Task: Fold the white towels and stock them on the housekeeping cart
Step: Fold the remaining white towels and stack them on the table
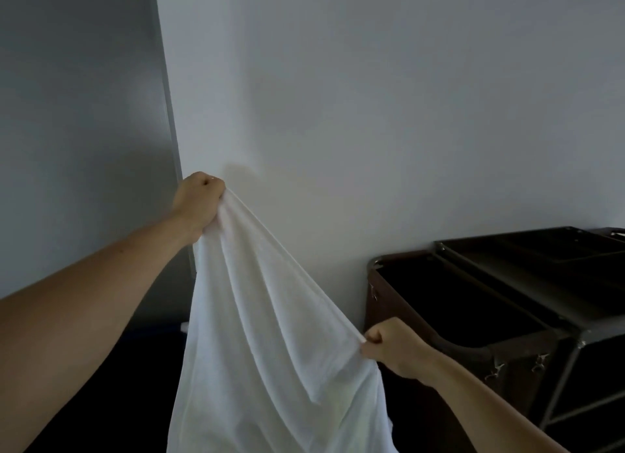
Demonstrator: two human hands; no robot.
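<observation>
This looks like a hotel's service corner. A housekeeping cart (579, 342) stands against a bare white wall (372, 114), its metal frame carrying a dark brown linen bag (377, 312) (hung on small metal clips) and a divided black tray (527, 248) on top. The white towel (263, 317) I hold up suits such a place.

Dim, soft indoor light; slight blur.
The towel (263, 317) reads brightest, the wall (372, 97) greys toward upper left, and the lower frame sinks near black.
</observation>
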